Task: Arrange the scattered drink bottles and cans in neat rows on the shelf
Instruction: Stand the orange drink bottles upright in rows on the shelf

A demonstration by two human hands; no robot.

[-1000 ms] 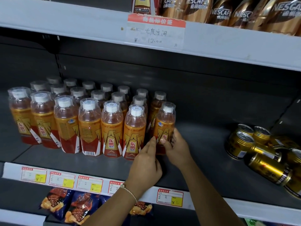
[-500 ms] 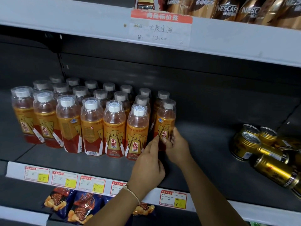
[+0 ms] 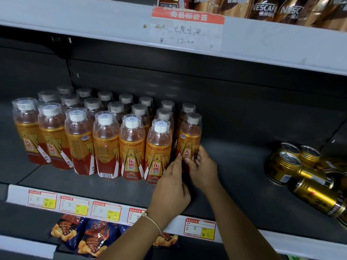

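Nearest: snack packets [image 3: 88, 235] below, then price tags [image 3: 106, 212] along the shelf [image 3: 262, 199] lip. Just beyond: left hand [image 3: 171, 186] and right hand [image 3: 203, 168] cupping the rightmost orange bottle [image 3: 188, 141], fingers curled round its lower label from both sides. Bottle upright, set slightly behind the front row of bottles [image 3: 105, 145] and just beside its right end. Step in hand, seemingly: squaring this bottle into line. Further right, well apart: gold cans [image 3: 304, 171] heaped, several lying tipped, clearly unsorted. Next move likely calls for letting go and reaching right to stand the cans up. Behind: more capped bottles in back rows.
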